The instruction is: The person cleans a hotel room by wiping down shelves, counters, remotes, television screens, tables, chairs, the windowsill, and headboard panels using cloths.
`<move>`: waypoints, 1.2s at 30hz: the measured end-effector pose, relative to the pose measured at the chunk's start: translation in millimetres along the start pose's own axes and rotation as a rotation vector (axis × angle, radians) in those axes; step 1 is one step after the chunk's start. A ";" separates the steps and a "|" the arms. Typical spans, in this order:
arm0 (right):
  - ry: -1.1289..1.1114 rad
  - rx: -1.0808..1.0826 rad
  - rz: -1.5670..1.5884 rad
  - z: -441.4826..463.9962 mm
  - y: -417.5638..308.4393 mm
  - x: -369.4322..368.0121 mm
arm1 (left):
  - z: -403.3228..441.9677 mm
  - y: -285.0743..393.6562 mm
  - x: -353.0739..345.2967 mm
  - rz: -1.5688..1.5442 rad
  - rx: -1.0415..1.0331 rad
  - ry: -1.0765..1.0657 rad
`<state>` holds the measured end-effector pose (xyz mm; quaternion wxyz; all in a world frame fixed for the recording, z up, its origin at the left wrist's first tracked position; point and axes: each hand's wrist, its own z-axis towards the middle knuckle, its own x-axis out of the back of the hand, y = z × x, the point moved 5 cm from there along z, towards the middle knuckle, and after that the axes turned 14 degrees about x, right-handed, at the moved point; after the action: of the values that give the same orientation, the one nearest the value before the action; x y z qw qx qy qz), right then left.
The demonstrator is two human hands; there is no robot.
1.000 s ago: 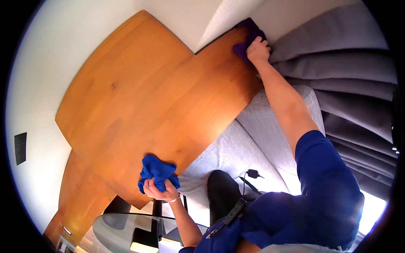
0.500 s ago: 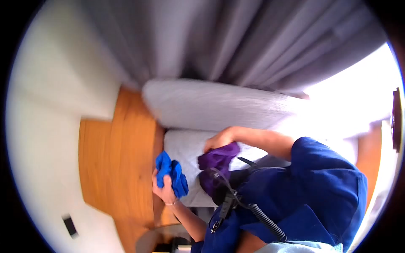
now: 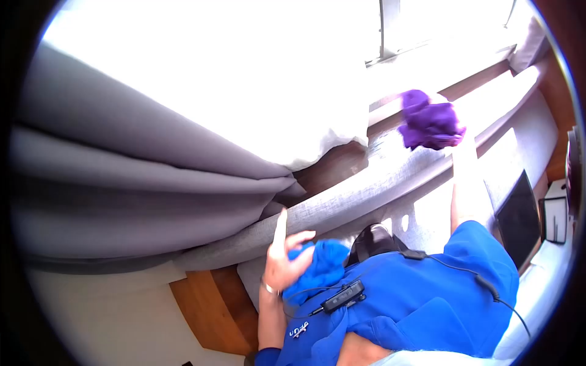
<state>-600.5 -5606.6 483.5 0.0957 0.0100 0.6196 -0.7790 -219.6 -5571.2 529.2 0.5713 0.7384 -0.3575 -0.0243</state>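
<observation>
A crumpled blue cloth (image 3: 323, 263) is in my left hand (image 3: 285, 261), close to my chest. The thumb and some fingers press on the cloth while the index finger points up and away. On my right, the arm stretches out toward the bright window. My right hand (image 3: 461, 150) is mostly hidden behind a bunched purple cloth (image 3: 430, 123), which it holds above the sofa back near the sill. Strong sunlight washes out that forearm.
A grey sofa (image 3: 360, 190) runs below the window (image 3: 421, 27). Grey curtains (image 3: 146, 189) hang on the left, with a wooden panel (image 3: 207, 305) beneath. A black screen (image 3: 520, 216) stands at right. A cable (image 3: 455, 262) crosses my blue shirt.
The view has swung toward the window. My right hand has moved from near the sofa seat out to the sill with the purple cloth. The left still has the blue cloth, index finger now extended.
</observation>
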 end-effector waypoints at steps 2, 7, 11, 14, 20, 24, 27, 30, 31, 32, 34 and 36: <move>-0.161 0.020 0.053 32.7 44.7 -43.5 | 31.7 9.0 10.0 -0.108 0.149 0.029; -0.829 0.395 0.199 77.3 232.0 -178.2 | 118.5 47.9 25.3 0.365 0.129 0.234; -0.662 -0.192 -0.096 93.8 56.7 -140.6 | 49.1 -77.4 211.3 0.163 0.423 1.070; -0.378 -0.153 -0.005 119.8 7.3 -133.0 | -39.0 -162.4 353.7 0.442 0.776 1.606; -0.344 0.418 -1.013 201.1 103.5 -240.9 | -77.7 -208.4 436.9 0.362 0.857 1.805; -0.520 0.419 -1.114 197.0 132.1 -200.0 | -68.9 -233.8 454.2 0.535 0.805 1.676; -0.163 0.075 -1.181 153.5 91.3 -5.9 | -74.2 -278.8 500.9 0.517 0.664 1.659; -0.080 -0.304 -2.119 38.4 103.5 345.6 | -73.4 -280.0 497.3 0.403 0.585 1.647; 0.161 -0.222 -2.057 -3.1 81.6 447.8 | -72.4 -283.4 515.4 0.540 0.650 1.621; 0.163 -0.416 -1.881 -36.0 50.9 463.7 | -51.4 -285.2 525.7 0.594 0.446 1.582; 0.085 -0.825 -1.320 -56.7 67.8 343.0 | -18.8 -307.9 573.8 0.622 0.750 1.617; -0.122 -1.051 -1.025 -32.2 97.6 154.9 | -19.4 -249.4 571.8 0.590 0.667 1.547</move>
<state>-740.0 -5617.5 361.2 -0.2538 -0.3713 0.8318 -0.3252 338.7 -5850.1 534.2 0.3912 0.5538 -0.0358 0.7342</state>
